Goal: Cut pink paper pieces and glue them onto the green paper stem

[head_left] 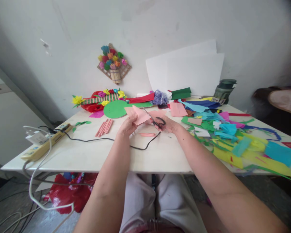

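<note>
Scissors (157, 122) at pink paper (138, 115) (right hand (170, 125))

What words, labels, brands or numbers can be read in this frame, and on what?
None can be read.
Power strip: marks too small to read.
Jar: pale tag, blurred.
The pink paper in the left hand and the scissors in the right hand: no print shows.
</note>
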{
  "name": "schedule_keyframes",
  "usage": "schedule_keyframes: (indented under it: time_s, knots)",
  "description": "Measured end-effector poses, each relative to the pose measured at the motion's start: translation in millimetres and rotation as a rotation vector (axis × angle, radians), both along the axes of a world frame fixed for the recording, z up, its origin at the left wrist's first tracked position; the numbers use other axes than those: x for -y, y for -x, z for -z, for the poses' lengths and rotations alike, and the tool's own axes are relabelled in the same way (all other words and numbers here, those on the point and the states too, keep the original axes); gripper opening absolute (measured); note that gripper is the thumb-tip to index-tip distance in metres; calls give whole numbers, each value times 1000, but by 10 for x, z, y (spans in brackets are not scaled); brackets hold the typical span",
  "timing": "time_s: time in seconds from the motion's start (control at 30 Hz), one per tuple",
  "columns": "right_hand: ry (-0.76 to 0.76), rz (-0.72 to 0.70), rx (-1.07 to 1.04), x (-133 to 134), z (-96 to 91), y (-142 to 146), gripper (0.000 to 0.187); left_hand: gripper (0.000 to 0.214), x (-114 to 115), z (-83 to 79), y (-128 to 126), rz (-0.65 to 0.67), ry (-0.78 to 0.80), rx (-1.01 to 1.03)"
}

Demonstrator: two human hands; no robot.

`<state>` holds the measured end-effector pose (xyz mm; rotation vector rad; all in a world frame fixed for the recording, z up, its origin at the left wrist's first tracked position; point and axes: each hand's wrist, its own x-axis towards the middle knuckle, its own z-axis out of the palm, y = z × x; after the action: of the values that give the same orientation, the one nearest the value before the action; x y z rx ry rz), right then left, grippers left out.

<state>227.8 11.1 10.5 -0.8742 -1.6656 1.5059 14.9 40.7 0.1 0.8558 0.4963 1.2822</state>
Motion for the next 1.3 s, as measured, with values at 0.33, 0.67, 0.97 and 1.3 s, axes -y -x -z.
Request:
schedule_keyframes:
  time_s: [0.33, 0.67, 0.97, 1.3]
  knots:
    - [22, 66, -25, -20, 5, 49, 43, 23, 0, 0, 15, -2, 1, -3]
    - [-57, 142, 46, -12, 1, 98, 31, 24, 63, -69, 12, -74, 70, -13]
    - [-32, 122, 45, -20, 32, 90, 32, 16, -18, -36, 46, -181, 184, 171]
    - [-14, 16, 52, -50, 47, 27, 35, 21, -33, -24, 23, -210, 152, 132]
